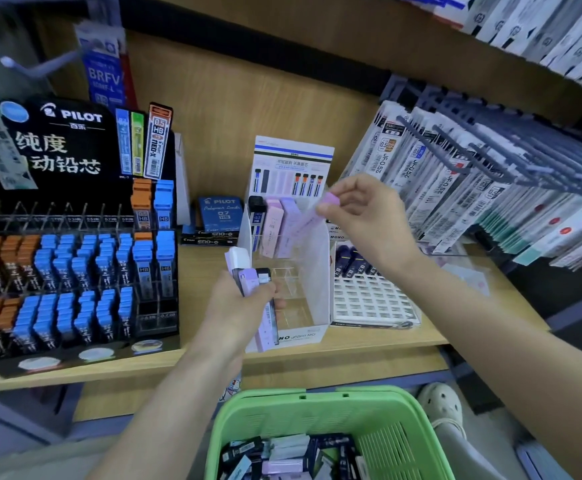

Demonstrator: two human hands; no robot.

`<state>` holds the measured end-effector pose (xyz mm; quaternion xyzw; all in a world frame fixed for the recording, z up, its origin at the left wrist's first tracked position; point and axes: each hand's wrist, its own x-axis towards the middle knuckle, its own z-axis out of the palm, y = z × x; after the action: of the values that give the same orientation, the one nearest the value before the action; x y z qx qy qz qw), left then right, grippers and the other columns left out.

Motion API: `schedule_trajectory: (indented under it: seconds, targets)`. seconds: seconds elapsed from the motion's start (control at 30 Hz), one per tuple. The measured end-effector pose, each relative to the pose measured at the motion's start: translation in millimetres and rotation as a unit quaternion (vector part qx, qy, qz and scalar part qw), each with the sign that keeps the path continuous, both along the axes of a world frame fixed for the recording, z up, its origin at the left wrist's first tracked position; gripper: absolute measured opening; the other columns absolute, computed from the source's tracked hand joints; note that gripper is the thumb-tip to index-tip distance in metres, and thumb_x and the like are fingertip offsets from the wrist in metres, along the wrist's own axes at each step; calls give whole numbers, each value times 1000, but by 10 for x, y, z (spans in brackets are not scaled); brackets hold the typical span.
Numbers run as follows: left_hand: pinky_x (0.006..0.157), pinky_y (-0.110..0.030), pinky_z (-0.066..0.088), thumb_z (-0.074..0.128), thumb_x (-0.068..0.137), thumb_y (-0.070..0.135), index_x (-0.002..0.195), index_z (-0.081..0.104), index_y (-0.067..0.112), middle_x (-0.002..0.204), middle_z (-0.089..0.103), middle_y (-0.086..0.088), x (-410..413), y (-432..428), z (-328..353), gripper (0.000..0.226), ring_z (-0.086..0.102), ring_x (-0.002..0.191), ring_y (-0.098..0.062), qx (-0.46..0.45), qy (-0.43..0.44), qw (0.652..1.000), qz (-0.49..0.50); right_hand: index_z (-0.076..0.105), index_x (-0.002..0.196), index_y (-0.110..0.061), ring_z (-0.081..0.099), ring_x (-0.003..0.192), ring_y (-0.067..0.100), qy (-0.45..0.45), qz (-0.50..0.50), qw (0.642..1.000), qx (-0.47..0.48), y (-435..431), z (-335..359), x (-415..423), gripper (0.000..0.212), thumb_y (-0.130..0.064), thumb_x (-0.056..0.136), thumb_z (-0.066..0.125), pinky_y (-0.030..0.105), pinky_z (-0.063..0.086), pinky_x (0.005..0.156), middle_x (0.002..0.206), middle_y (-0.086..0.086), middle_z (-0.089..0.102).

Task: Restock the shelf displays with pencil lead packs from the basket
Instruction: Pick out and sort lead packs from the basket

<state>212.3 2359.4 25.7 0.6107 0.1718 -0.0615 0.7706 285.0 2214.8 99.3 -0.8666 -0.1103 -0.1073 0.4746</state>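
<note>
While a lilac lead pack (312, 218) is pinched at its upper end between the thumb and fingertips of the right hand (362, 211), its lower end is tilted down and to the left into the back of the white display stand (319, 271). The pack is blurred, so whether it touches the standing packs (272, 226) there cannot be told; those are seen upright side by side, one black, one pink and one lilac.

A bundle of packs (248, 271), white, lilac and black, is gripped in the left hand (241, 306), whose fingers are curled round it, just in front of the stand's left wall. The ends of the bundle are seen above and below the fist.

The stand is set on the wooden shelf (386, 341), between a black Pilot display (74, 143) filled with orange- and blue-capped tubes on the left and a white grid tray (369, 301) just beside it on the right. Hanging refill packets (490, 188) are ranged on pegs further right.

Below the shelf edge, nearest the camera, the green basket (317, 398) is seen, with loose packs (282, 455) lying in it.
</note>
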Motion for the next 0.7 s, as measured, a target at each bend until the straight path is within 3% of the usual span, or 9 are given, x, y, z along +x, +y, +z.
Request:
schedule_trajectory:
  seconds: [0.13, 0.2, 0.4, 0.6, 0.7]
  targets:
    - [45, -12, 48, 55, 93, 5, 95, 55, 11, 76, 67, -2, 3, -19, 25, 6, 63, 62, -11, -1, 2, 1000, 4, 53, 77, -24, 60, 71, 11, -22, 16, 999, -38, 195, -73, 149, 24, -12, 79, 74, 15, 50, 67, 79, -2, 62]
    - [44, -13, 47, 56, 92, 4, 95, 55, 11, 75, 67, 1, 2, -17, 37, 7, 63, 59, -9, -9, 1, 1000, 7, 55, 79, -19, 60, 72, 14, -30, 26, 996, -78, 251, -111, 219, 21, -12, 79, 74, 14, 49, 65, 82, 3, 64]
    - [55, -20, 52, 57, 92, 6, 99, 53, 12, 86, 68, 0, 19, 18, 29, 9, 65, 64, -9, -6, 8, 1000, 12, 53, 83, -18, 57, 70, 8, -53, 72, 970, -227, 267, -119, 378, 20, -12, 81, 71, 24, 48, 66, 79, -3, 62]
    - [67, -29, 53, 57, 92, 6, 96, 52, 13, 84, 68, -3, 11, 58, 46, 9, 65, 69, -14, -10, 11, 1000, 15, 60, 80, -21, 59, 80, 10, -50, 96, 955, -277, 291, -99, 496, 19, -15, 76, 77, 26, 49, 73, 82, -5, 63]
    - [53, -19, 54, 56, 93, 5, 103, 52, 9, 86, 68, -4, 12, 84, 51, 12, 64, 67, -13, -19, 13, 1000, 14, 63, 84, -20, 58, 84, 11, -70, 99, 948, -294, 323, -114, 511, 16, -18, 76, 77, 30, 49, 77, 86, -7, 62]
